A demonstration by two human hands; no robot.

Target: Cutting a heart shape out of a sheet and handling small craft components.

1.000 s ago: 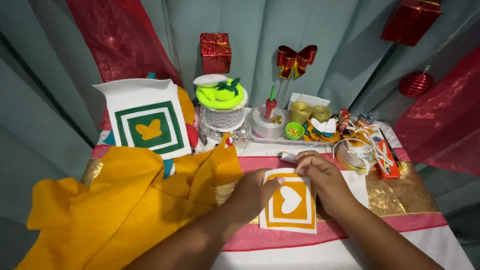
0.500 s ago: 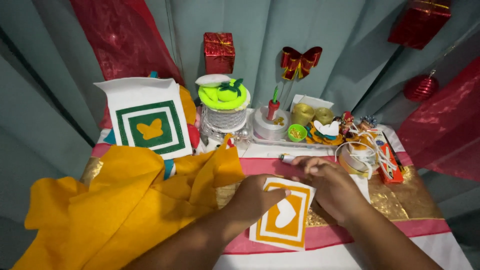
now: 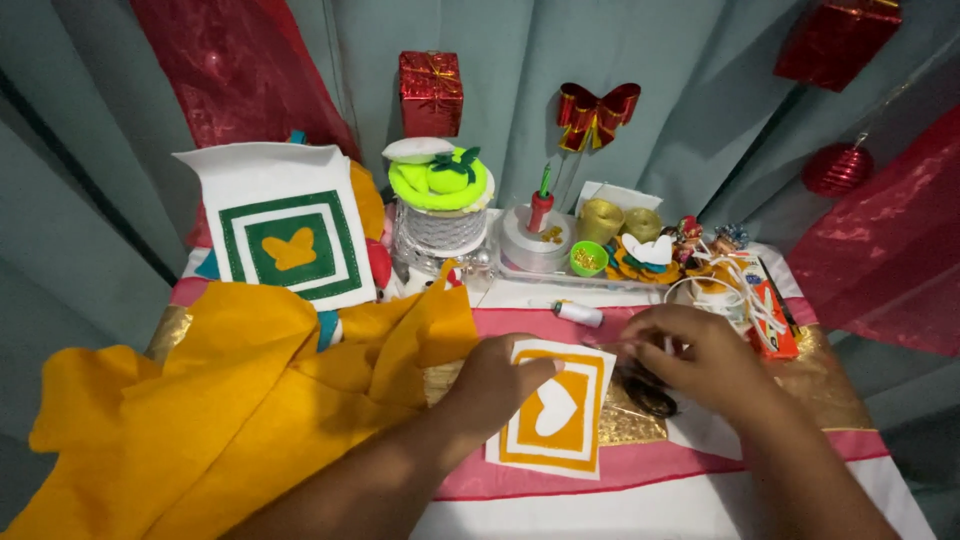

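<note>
At the centre of the counter (image 3: 700, 500), the orange-and-white felt square (image 3: 555, 420) with a white heart in its middle lies flat on the pink band. The left hand (image 3: 495, 385) presses on its nine o'clock edge, fingers together and laid flat, pinning it. The right hand (image 3: 700, 355) hovers at the square's two o'clock corner, fingers pinched together on something too small to make out. I judge the piece light, soft and floppy, prone to sliding on the cloth; best held down by a flat palm or lifted at a corner. Dark scissors (image 3: 650, 395) lie just beside it at three o'clock, and heaped yellow fabric (image 3: 220, 410) sits at nine o'clock.
</note>
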